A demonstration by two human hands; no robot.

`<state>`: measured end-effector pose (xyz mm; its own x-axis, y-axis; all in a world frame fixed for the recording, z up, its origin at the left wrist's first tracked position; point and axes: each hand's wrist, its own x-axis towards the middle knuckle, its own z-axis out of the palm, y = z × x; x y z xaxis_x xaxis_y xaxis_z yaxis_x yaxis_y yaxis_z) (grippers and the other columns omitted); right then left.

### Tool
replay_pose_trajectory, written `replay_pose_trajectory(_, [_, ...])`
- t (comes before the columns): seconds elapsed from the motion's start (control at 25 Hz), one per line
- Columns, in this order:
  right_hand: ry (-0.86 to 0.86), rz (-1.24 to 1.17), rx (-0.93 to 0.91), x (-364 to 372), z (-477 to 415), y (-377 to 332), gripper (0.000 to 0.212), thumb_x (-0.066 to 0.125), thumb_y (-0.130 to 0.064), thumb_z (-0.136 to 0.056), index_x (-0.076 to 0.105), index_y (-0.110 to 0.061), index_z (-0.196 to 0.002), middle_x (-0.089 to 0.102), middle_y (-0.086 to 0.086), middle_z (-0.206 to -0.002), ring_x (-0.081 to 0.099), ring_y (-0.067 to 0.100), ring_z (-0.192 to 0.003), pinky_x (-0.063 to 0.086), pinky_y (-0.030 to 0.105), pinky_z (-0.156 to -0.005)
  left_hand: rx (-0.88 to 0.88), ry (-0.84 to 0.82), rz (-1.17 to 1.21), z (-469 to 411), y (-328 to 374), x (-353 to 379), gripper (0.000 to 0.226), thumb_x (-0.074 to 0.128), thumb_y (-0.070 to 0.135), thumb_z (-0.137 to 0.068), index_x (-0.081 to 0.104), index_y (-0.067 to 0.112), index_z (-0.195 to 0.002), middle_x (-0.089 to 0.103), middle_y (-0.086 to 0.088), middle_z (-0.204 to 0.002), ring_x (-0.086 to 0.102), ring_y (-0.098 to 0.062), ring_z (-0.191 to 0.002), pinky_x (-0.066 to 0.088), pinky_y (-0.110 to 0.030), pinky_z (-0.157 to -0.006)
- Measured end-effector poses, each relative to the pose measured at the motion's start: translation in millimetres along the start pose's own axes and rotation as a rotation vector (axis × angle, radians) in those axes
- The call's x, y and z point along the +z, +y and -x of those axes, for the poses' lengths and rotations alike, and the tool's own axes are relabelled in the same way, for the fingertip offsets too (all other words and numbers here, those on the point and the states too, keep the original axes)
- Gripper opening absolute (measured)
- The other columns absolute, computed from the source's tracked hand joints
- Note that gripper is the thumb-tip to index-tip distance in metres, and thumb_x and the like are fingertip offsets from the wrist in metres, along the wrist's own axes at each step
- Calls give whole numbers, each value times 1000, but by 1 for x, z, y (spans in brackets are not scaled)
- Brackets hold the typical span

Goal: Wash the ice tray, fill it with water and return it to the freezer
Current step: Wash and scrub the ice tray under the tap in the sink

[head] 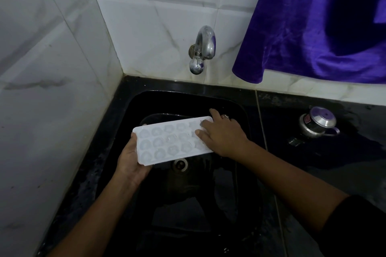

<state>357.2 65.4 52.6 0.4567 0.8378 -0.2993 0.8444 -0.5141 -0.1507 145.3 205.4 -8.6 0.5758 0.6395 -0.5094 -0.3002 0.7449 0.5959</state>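
The ice tray (167, 141) looks like matt white plastic, the tap (201, 49) shiny metal, the sink (246, 131) glossy black, the cloth (302, 26) velvety purple.

A translucent white ice tray (171, 141) is seen over a glossy black sink (246, 131), backed by white tiles (163, 16) veined in grey, a silver tap (201, 49), a deep purple cloth (302, 26) and a silver pot (317, 121).
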Motion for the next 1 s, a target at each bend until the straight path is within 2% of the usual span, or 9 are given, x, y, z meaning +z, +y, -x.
replay_pose_trajectory(0.12, [-132, -297, -14, -8, 3, 8, 48, 35, -60, -107, 57, -35, -141, 35, 6, -156, 45, 33, -139, 40, 45, -113, -16, -22, 18, 5, 5, -2, 58, 36, 47, -111, 86, 21, -97, 77, -13, -120, 77, -32, -103, 65, -51, -81])
replay_pose_trajectory(0.2, [-85, -138, 15, -6, 2, 9, 49, 32, -62, -106, 59, -34, -135, 42, 6, -146, 52, 32, -129, 45, 47, -106, -35, -45, -18, 7, 3, -3, 58, 37, 46, -110, 86, 20, -96, 78, -13, -117, 78, -31, -99, 66, -48, -76])
replay_pose_trajectory(0.32, [34, 57, -8, 7, 5, 0, 54, 30, -61, -107, 57, -27, -139, 35, 11, -156, 50, 36, -131, 44, 49, -106, -23, -57, -21, 7, -2, -1, 57, 36, 46, -111, 86, 20, -99, 76, -13, -121, 77, -31, -104, 65, -47, -78])
replay_pose_trajectory(0.48, [-98, -294, -21, -6, 13, 9, 47, 34, -62, -106, 60, -35, -134, 40, 3, -149, 49, 30, -133, 42, 42, -108, -14, -73, 7, 7, 7, -5, 48, 39, 44, -107, 81, 20, -105, 77, -12, -118, 78, -30, -98, 66, -48, -72])
replay_pose_trajectory(0.64, [66, 66, -16, 5, 14, 1, 51, 30, -59, -107, 57, -29, -139, 38, 9, -152, 53, 34, -128, 46, 46, -100, -27, -67, 0, 7, -1, -4, 54, 36, 44, -110, 83, 19, -103, 77, -13, -120, 78, -30, -101, 66, -48, -75])
replay_pose_trajectory(0.72, [-19, -109, -45, 3, 16, 4, 52, 33, -59, -107, 53, -32, -146, 27, 8, -163, 45, 35, -138, 43, 47, -109, -29, -61, 26, 4, 1, -8, 52, 38, 46, -110, 81, 18, -108, 74, -14, -127, 76, -32, -107, 65, -50, -81])
replay_pose_trajectory(0.8, [-76, -245, -48, -4, 20, 8, 49, 33, -61, -106, 53, -39, -145, 33, 3, -159, 46, 31, -139, 42, 45, -110, -50, -64, 21, 4, 4, -12, 53, 38, 48, -110, 83, 19, -107, 74, -14, -127, 75, -32, -109, 65, -51, -81])
replay_pose_trajectory(0.88, [-15, -71, -23, -2, 21, 9, 46, 31, -60, -107, 56, -37, -139, 43, 3, -147, 53, 28, -126, 47, 43, -100, -66, -70, -4, 5, 1, -13, 56, 38, 48, -110, 85, 20, -101, 75, -13, -124, 76, -31, -106, 65, -49, -78])
replay_pose_trajectory(1.0, [102, 99, -24, 5, 20, -1, 49, 30, -56, -108, 57, -29, -140, 40, 9, -151, 55, 32, -123, 49, 44, -95, -58, -55, 24, 7, -5, -9, 52, 38, 51, -109, 79, 19, -115, 71, -14, -133, 74, -33, -112, 65, -51, -81])
